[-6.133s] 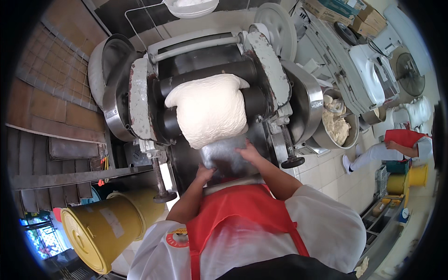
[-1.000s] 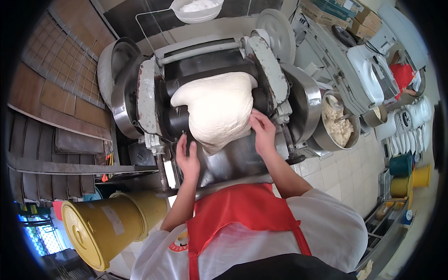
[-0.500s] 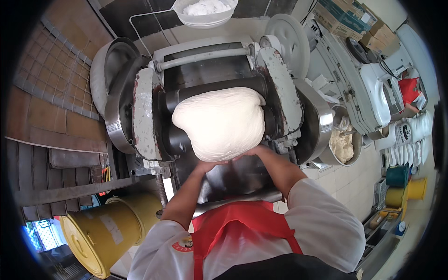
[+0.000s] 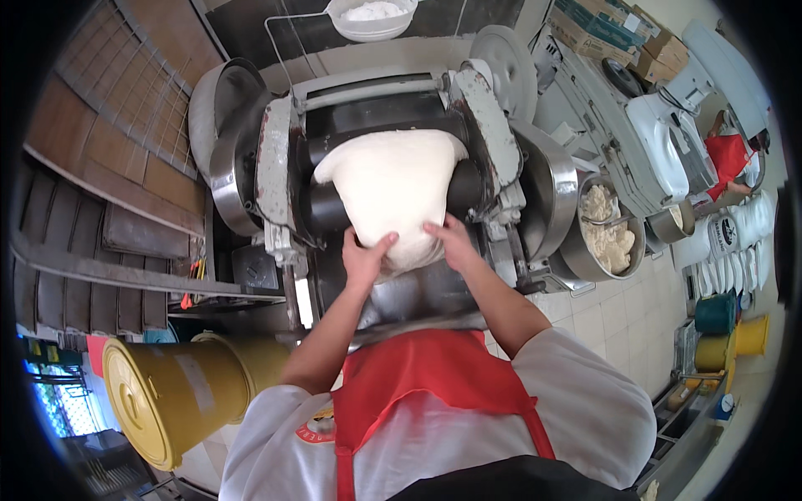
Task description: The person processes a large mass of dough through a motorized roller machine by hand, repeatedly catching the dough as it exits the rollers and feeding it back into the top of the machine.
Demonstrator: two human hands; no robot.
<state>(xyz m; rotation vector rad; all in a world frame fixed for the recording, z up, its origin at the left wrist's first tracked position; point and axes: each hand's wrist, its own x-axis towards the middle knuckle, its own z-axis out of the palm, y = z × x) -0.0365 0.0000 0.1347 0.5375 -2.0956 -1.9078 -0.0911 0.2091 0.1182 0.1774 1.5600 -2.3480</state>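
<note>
A large smooth mass of pale dough (image 4: 393,175) lies draped over the dark rollers (image 4: 328,209) of a worn grey sheeter (image 4: 273,171). Its lower part hangs toward me over the steel tray (image 4: 401,296). My left hand (image 4: 365,255) grips the lower left side of the dough, thumb on top. My right hand (image 4: 448,242) grips the lower right side in the same way, thumb pressed on the surface. Fingertips underneath are partly hidden by the dough.
A hanging bowl of white powder (image 4: 372,21) is above the machine. Mixer bowls of dough (image 4: 608,234) stand at right, near a co-worker in a red apron (image 4: 725,159). Yellow bins (image 4: 171,401) and trays (image 4: 125,296) are at left; boxes (image 4: 593,29) sit upper right.
My hands have moved from beneath the dough's front edge onto its two sides, thumbs now showing. The dough's front now reaches lower and looks narrower.
</note>
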